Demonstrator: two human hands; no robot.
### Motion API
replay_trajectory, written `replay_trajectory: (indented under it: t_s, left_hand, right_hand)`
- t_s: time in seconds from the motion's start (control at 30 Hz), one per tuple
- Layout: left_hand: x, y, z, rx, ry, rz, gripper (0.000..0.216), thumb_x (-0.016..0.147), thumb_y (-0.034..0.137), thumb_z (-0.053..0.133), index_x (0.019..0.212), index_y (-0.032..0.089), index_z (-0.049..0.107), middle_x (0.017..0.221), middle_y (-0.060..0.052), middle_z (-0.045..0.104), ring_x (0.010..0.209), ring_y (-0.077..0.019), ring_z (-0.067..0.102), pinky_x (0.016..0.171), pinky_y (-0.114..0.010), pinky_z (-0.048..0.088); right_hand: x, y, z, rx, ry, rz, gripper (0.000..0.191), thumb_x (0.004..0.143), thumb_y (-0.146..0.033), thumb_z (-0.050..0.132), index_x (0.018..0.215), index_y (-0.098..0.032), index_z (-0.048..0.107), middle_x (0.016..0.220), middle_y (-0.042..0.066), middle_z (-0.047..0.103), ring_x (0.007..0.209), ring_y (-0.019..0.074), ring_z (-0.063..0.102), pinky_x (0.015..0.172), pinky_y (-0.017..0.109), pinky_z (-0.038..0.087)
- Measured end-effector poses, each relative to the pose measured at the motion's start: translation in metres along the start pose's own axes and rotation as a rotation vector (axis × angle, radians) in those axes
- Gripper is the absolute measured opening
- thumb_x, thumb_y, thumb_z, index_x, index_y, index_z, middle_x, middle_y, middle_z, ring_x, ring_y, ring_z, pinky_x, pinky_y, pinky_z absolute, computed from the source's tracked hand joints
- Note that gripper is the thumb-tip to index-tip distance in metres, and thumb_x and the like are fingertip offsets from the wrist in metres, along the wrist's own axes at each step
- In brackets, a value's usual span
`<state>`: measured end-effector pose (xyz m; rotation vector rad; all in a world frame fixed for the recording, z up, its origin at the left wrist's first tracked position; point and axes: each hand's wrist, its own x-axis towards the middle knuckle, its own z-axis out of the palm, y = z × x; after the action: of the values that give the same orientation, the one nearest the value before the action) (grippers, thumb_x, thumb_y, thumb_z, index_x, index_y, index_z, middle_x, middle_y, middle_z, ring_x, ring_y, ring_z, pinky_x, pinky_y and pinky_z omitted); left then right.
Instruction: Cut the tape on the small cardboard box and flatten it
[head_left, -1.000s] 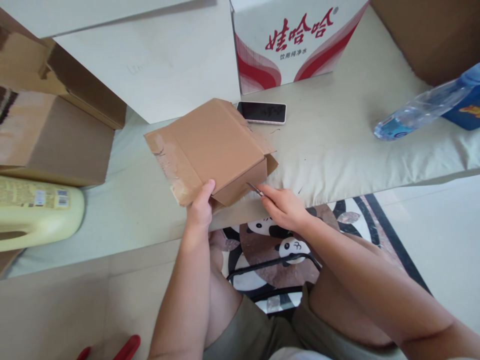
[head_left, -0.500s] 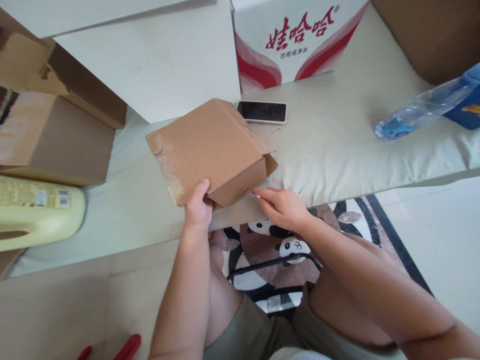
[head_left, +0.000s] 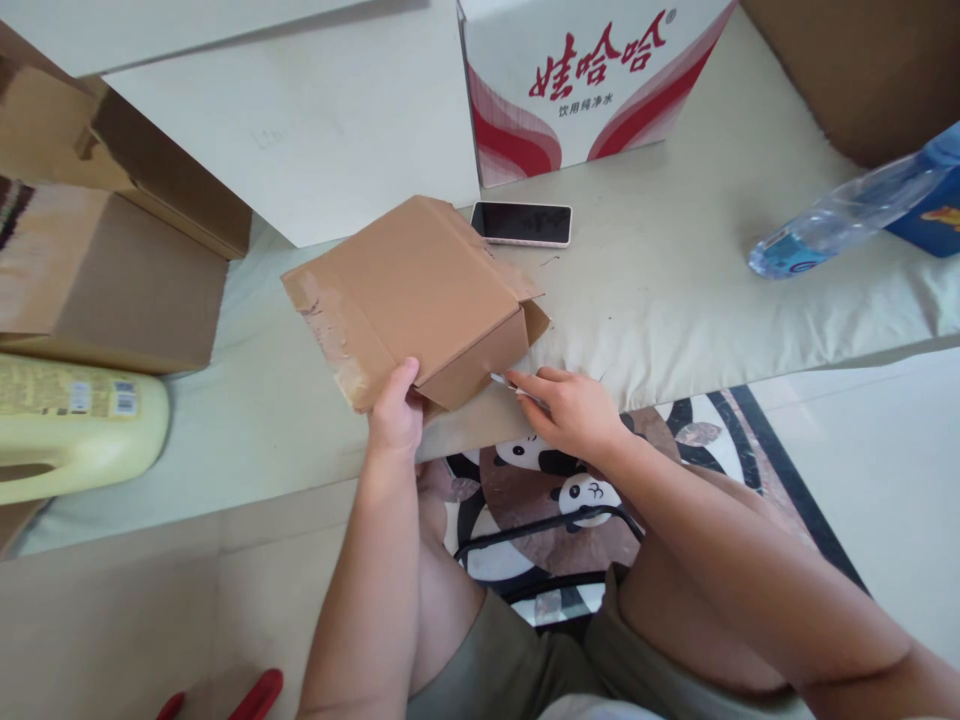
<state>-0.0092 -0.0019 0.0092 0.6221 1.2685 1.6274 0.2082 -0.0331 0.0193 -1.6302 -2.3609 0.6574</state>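
A brown cardboard box (head_left: 405, 290) is tilted over the cloth-covered surface, with loose flaps on its right side and torn tape along its left edge. My left hand (head_left: 397, 405) grips its near left corner, thumb on top and the other fingers hidden beneath. In my right hand (head_left: 566, 405) is a thin, pale utility knife (head_left: 504, 380), pinched between the fingers. Its tip points left at the near side of the box; whether it touches the cardboard I cannot tell.
Behind the box lies a phone (head_left: 521, 223), with a white-and-red carton (head_left: 592, 90) further back. Brown cartons (head_left: 142, 280) and a yellow jug (head_left: 82, 425) stand at left. A plastic bottle (head_left: 832, 220) lies at right. Red handles (head_left: 256, 695) show at lower left.
The box has shifted slightly left. More of the knife now shows at my right fingertips, its tip a little higher along the box's near side. My left hand keeps its grip.
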Motion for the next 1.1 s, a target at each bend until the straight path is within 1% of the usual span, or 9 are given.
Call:
replay_trajectory:
  t_s: [0.07,0.17,0.3,0.47,0.6,0.77,0.93,1.03,1.1]
  left_hand:
    - [-0.001,0.001,0.003,0.0,0.001,0.016,0.046,0.054,0.036,0.084,0.096,0.023,0.069,0.12,-0.007,0.073,0.137,-0.0329,0.053,0.116,-0.045,0.042]
    - [-0.002,0.003,0.006,-0.011,0.031,-0.002,0.047,0.051,0.036,0.084,0.093,0.024,0.069,0.12,-0.006,0.073,0.136,-0.0327,0.054,0.115,-0.044,0.043]
    - [-0.003,0.004,0.008,-0.008,0.058,-0.009,0.05,0.047,0.035,0.085,0.094,0.025,0.07,0.118,-0.005,0.074,0.138,-0.0344,0.052,0.115,-0.047,0.043]
    - [-0.001,0.003,0.005,0.013,0.024,0.019,0.048,0.05,0.037,0.084,0.095,0.026,0.071,0.112,-0.006,0.075,0.137,-0.0348,0.052,0.115,-0.048,0.043]
    - [0.002,-0.001,-0.003,0.033,-0.001,0.042,0.043,0.057,0.038,0.083,0.096,0.025,0.071,0.115,-0.006,0.074,0.133,-0.0321,0.056,0.114,-0.046,0.044]
    - [0.003,-0.003,-0.005,-0.003,0.013,0.036,0.041,0.057,0.04,0.082,0.094,0.024,0.07,0.113,-0.006,0.074,0.128,-0.0304,0.059,0.109,-0.042,0.046]
    - [-0.002,0.005,0.001,-0.004,-0.096,0.161,0.044,0.06,0.048,0.078,0.097,0.026,0.071,0.113,-0.005,0.074,0.123,-0.0299,0.062,0.103,-0.04,0.049]
    - [-0.005,0.01,0.005,-0.046,-0.083,0.153,0.045,0.058,0.043,0.078,0.1,0.026,0.072,0.115,-0.004,0.074,0.121,-0.0295,0.063,0.101,-0.038,0.05]
    - [-0.007,0.013,0.006,-0.076,-0.077,0.125,0.046,0.057,0.039,0.077,0.102,0.026,0.073,0.116,-0.005,0.074,0.121,-0.0294,0.063,0.1,-0.037,0.051]
  right_hand:
    - [0.0,0.0,-0.001,-0.007,0.011,0.032,0.046,0.101,-0.034,0.036,0.14,-0.029,0.06,0.099,0.006,0.072,0.082,0.0201,0.066,0.06,0.031,0.034]
    - [0.0,0.0,-0.003,-0.026,0.025,0.076,0.045,0.101,-0.035,0.036,0.137,-0.03,0.062,0.096,0.005,0.071,0.081,0.0209,0.066,0.058,0.032,0.031]
    - [0.0,0.0,-0.004,-0.05,0.038,0.128,0.044,0.101,-0.036,0.036,0.135,-0.03,0.063,0.097,0.005,0.071,0.082,0.022,0.067,0.058,0.032,0.03]
    - [0.002,0.003,-0.007,-0.068,0.066,0.199,0.044,0.101,-0.036,0.037,0.136,-0.031,0.062,0.1,0.005,0.072,0.084,0.0235,0.067,0.06,0.032,0.033]
    - [0.004,0.009,-0.013,-0.082,0.1,0.301,0.044,0.101,-0.037,0.037,0.137,-0.033,0.062,0.104,0.005,0.072,0.084,0.0255,0.067,0.062,0.033,0.035]
    - [0.006,0.018,-0.019,-0.128,0.138,0.381,0.047,0.1,-0.032,0.037,0.143,-0.029,0.056,0.11,0.011,0.068,0.084,0.0262,0.065,0.063,0.034,0.041]
    - [0.007,0.028,-0.013,-0.152,0.175,0.382,0.051,0.097,-0.028,0.041,0.146,-0.027,0.053,0.116,0.014,0.064,0.081,0.0256,0.063,0.064,0.036,0.047]
    - [0.007,0.034,-0.006,-0.143,0.252,0.334,0.051,0.093,-0.026,0.045,0.143,-0.025,0.057,0.114,0.015,0.063,0.083,0.0268,0.063,0.068,0.04,0.051]
    - [0.007,0.037,-0.002,-0.103,0.337,0.259,0.05,0.09,-0.027,0.049,0.139,-0.022,0.061,0.112,0.016,0.063,0.09,0.0295,0.063,0.075,0.045,0.055]
